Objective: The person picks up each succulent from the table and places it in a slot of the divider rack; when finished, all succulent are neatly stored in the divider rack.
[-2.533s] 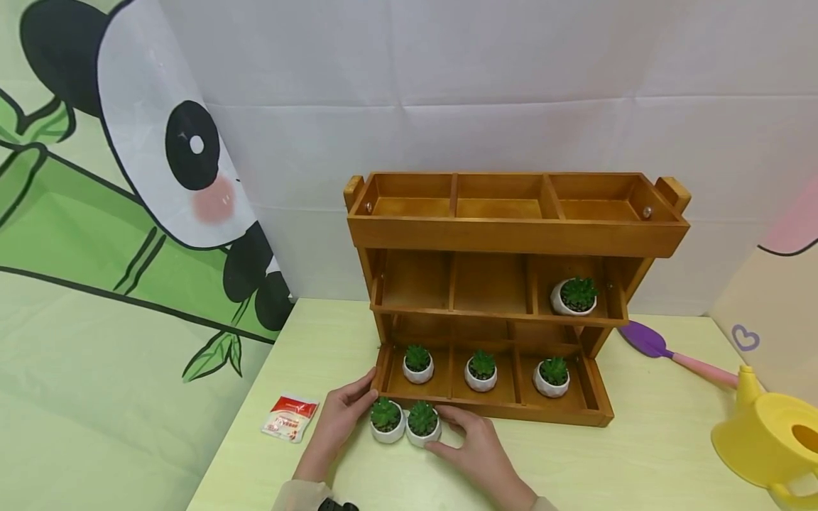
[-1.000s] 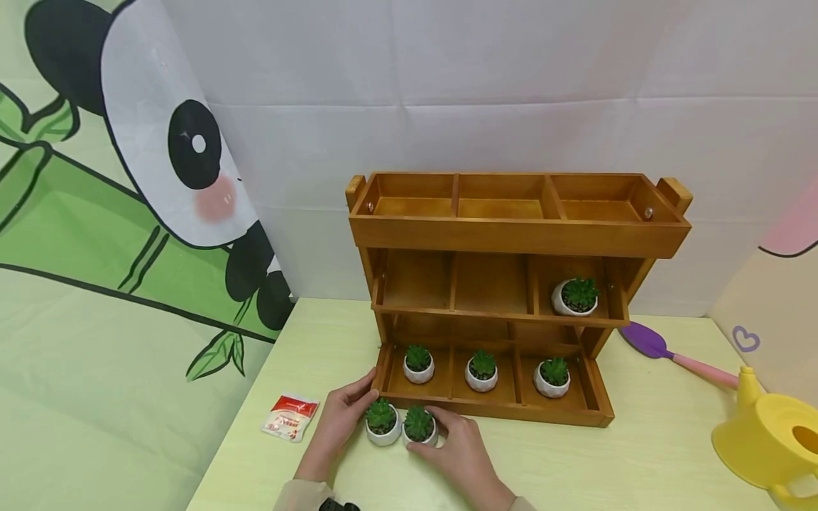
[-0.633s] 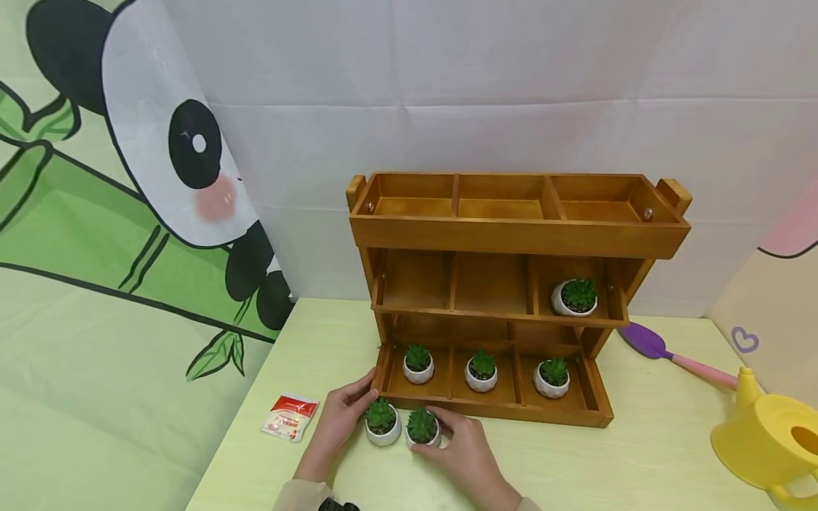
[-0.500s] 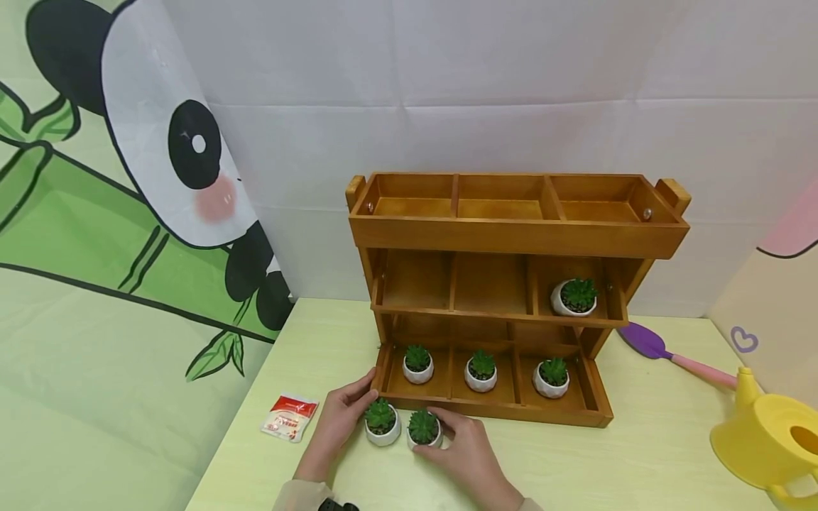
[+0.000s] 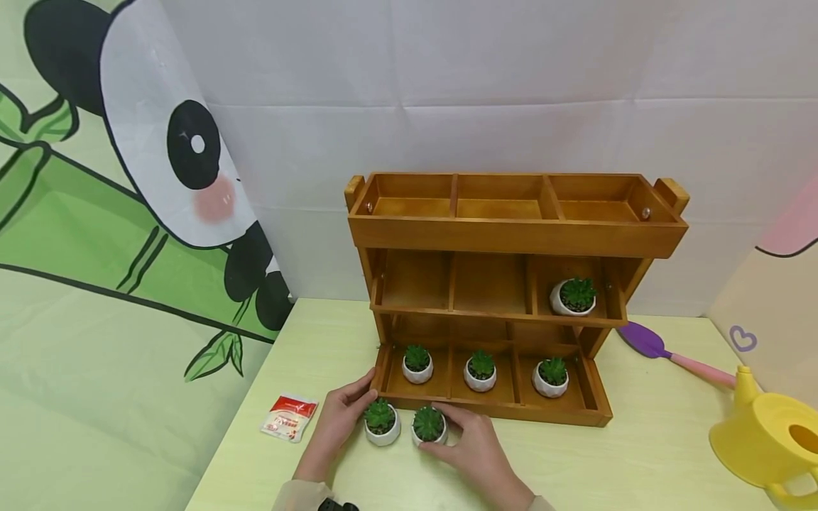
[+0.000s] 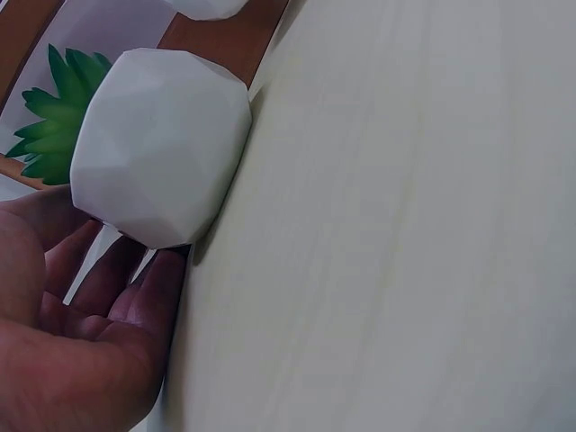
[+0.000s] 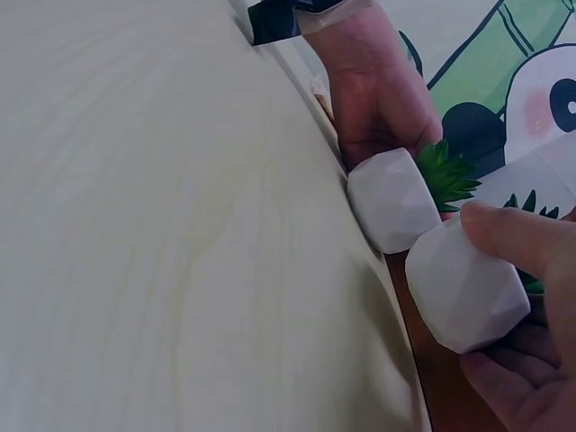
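Observation:
In the head view, two small green succulents in white faceted pots stand on the table before a brown wooden shelf rack (image 5: 517, 238). My right hand (image 5: 476, 451) pinches the right potted succulent (image 5: 429, 426) between thumb and fingers; the right wrist view shows the thumb on its white pot (image 7: 468, 286). Beside the left potted succulent (image 5: 382, 423), my left hand (image 5: 341, 419) rests with loosely bent fingers at the rack's lower left corner. The left wrist view shows that pot (image 6: 164, 148) just in front of the left hand's fingers; whether they touch it I cannot tell.
Several potted succulents sit in the rack: a row in the bottom tray (image 5: 492, 409), one in the middle tier's right compartment (image 5: 573, 297). A red-and-white packet (image 5: 290, 418) lies left. At right are a purple shovel (image 5: 645, 341) and a yellow watering can (image 5: 763, 433).
My right hand first shifted left with its potted succulent, then back right, opening a gap between the two pots. The left potted succulent moved slightly left earlier. My left hand stayed put.

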The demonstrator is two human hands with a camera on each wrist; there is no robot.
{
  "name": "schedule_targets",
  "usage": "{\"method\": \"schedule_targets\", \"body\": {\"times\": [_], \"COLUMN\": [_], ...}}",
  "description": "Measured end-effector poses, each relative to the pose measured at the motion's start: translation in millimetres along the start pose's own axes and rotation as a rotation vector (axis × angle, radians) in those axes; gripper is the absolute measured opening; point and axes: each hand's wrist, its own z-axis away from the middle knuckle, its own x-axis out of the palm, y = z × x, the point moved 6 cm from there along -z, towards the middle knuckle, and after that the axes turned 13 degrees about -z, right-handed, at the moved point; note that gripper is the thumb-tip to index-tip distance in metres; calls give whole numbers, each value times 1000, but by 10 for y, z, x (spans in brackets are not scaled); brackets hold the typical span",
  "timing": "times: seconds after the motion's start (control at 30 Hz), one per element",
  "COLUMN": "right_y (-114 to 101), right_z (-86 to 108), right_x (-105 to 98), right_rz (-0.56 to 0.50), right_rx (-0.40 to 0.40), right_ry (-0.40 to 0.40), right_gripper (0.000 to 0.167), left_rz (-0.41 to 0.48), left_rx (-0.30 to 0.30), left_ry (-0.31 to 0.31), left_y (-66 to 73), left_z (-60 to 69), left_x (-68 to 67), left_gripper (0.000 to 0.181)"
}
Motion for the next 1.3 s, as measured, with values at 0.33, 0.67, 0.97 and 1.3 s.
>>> {"method": "schedule_targets", "body": {"times": [0.33, 0.67, 0.97, 1.3], "right_y": [-129, -287, -474, -731], "right_z": [-31, -97, -184, -314], "right_x": [-140, -310, -524, -800], "right_rz": [-36, -132, -44, -72], "right_rx": [-20, -34, -55, -173], "right_ry": [5, 4, 60, 81], "right_gripper": [61, 59, 61, 62], "left_rz": [-5, -2, 11, 12], "left_rx": [-1, 4, -1, -1], "left_ry": [-2, -12, -15, -12], "left_y": [25, 19, 20, 9], "left_z": [9, 9, 12, 4], "left_x": [-3, 3, 0, -4], "left_gripper": [45, 46, 46, 45]}}
